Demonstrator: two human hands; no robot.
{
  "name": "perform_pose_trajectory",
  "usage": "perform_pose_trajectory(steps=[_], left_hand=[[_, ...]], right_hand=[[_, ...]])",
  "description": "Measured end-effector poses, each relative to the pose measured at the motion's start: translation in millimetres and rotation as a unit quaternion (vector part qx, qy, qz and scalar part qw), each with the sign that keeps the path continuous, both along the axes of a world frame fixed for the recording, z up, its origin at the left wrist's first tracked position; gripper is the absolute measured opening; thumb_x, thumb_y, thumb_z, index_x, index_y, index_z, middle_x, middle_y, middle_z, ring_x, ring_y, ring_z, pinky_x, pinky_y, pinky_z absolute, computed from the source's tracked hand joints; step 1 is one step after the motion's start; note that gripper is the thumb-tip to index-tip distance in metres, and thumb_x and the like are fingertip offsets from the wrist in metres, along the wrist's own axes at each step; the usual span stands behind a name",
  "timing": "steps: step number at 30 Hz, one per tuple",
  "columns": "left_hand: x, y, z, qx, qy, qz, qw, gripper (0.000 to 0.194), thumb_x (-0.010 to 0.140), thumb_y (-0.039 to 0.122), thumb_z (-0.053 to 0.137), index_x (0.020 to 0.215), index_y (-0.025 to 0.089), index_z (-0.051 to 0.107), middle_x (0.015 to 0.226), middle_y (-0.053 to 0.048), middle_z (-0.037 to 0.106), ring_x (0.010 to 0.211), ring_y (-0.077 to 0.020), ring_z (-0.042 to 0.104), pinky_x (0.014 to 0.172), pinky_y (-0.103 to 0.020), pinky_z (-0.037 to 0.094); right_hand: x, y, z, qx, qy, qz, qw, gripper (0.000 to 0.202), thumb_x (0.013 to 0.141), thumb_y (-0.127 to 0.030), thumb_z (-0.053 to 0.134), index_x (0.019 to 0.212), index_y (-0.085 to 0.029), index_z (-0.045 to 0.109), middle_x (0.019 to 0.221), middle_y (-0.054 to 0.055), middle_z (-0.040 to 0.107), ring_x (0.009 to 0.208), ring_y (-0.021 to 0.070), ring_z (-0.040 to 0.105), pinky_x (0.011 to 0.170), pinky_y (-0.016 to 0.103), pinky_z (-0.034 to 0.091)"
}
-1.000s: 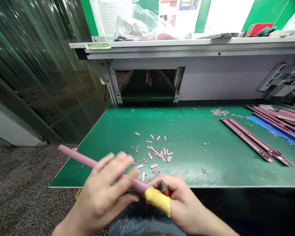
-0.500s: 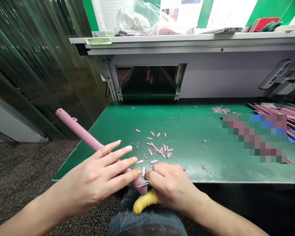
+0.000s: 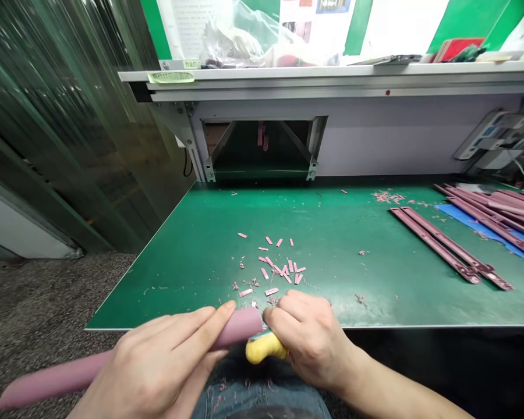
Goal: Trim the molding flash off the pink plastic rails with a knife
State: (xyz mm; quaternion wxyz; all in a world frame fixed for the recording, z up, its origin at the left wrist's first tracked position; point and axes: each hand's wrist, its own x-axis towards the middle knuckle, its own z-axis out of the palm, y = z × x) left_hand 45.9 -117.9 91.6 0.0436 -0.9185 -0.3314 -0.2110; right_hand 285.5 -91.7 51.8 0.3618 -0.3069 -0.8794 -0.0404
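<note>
In the head view my left hand [image 3: 157, 361] is closed around a long pink plastic strip [image 3: 56, 381] with a rounded outer face. The strip runs from the lower left to its near end in front of my right hand. My right hand [image 3: 312, 337] is closed, with a yellow finger cot [image 3: 265, 347] over its thumb. Between that thumb and the curled fingers is a thin blade [image 3: 260, 334], mostly hidden, its visible edge at the strip's end. Small pink offcuts [image 3: 283, 270] and curly shavings lie on the green tabletop beyond my hands.
Two pink strips [image 3: 445, 244] lie side by side at the right. Behind them more strips [image 3: 498, 209] are piled on a blue sheet [image 3: 463, 221]. A conveyor opening [image 3: 262, 157] stands at the back under a shelf [image 3: 310, 75]. The green table [image 3: 179, 256] ends just before my lap.
The strip has swung from pointing up-left to pointing down-left. My left hand's fingers, earlier laid across it, now wrap around it. My right hand stays near the strip's end with the blade.
</note>
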Motion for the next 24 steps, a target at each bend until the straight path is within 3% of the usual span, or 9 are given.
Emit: perform_pose_trajectory(steps=[6, 13, 17, 19, 21, 24], left_hand=[[16, -6, 1.4, -0.055, -0.023, 0.047, 0.997, 0.049, 0.088, 0.018, 0.053, 0.136, 0.025, 0.043, 0.123, 0.002, 0.065, 0.104, -0.0123, 0.064, 0.094, -0.02, 0.05], [19, -9, -15.6, -0.049, -0.072, 0.097, 0.991, 0.052, 0.085, 0.03, 0.057, 0.135, 0.026, 0.046, 0.122, 0.0, 0.066, 0.096, -0.0171, 0.069, 0.081, -0.019, 0.056], [20, -3, -22.3, -0.094, -0.086, 0.109, 0.986, 0.052, 0.086, 0.033, 0.057, 0.136, 0.029, 0.045, 0.124, 0.0, 0.065, 0.1, -0.0176, 0.068, 0.081, -0.019, 0.055], [20, 0, -25.6, -0.125, -0.096, 0.111, 0.981, 0.054, 0.086, 0.034, 0.056, 0.138, 0.03, 0.042, 0.125, -0.001, 0.064, 0.104, -0.0181, 0.066, 0.085, -0.022, 0.053], [18, 1, -31.6, -0.156, -0.113, 0.109, 0.975, 0.063, 0.085, 0.034, 0.059, 0.143, 0.029, 0.035, 0.129, -0.004, 0.061, 0.109, -0.0213, 0.063, 0.088, -0.028, 0.052], [14, -2, -45.8, -0.235, -0.15, 0.064, 0.958, 0.078, 0.077, 0.03, 0.068, 0.145, 0.031, 0.029, 0.136, -0.007, 0.054, 0.116, -0.0284, 0.058, 0.093, -0.041, 0.05]], right_hand=[[-5, 4, -3.4, 0.004, 0.043, -0.045, 0.998, 0.041, 0.098, -0.039, 0.041, 0.069, -0.015, 0.057, 0.057, 0.0, 0.044, 0.053, 0.0125, 0.034, 0.051, 0.028, 0.019], [-7, 6, -9.2, 0.018, 0.003, -0.065, 0.998, 0.042, 0.097, -0.023, 0.033, 0.058, -0.017, 0.049, 0.056, 0.001, 0.043, 0.053, 0.0141, 0.03, 0.051, 0.03, 0.018], [-15, 5, -14.4, -0.04, 0.068, -0.047, 0.996, 0.042, 0.097, -0.03, 0.038, 0.059, -0.017, 0.049, 0.056, 0.0, 0.044, 0.052, 0.0121, 0.032, 0.049, 0.028, 0.019], [-23, 2, -14.1, -0.157, 0.157, 0.005, 0.975, 0.039, 0.097, -0.035, 0.043, 0.062, -0.017, 0.05, 0.057, -0.002, 0.045, 0.053, 0.0099, 0.036, 0.05, 0.024, 0.025], [-28, -1, -11.3, -0.28, 0.259, 0.052, 0.923, 0.038, 0.096, -0.036, 0.047, 0.062, -0.017, 0.048, 0.058, -0.004, 0.044, 0.054, 0.0086, 0.037, 0.053, 0.022, 0.03], [-21, 0, -4.6, -0.369, 0.373, 0.039, 0.85, 0.037, 0.093, -0.039, 0.051, 0.063, -0.018, 0.047, 0.06, -0.005, 0.038, 0.056, 0.0088, 0.034, 0.053, 0.022, 0.032]])
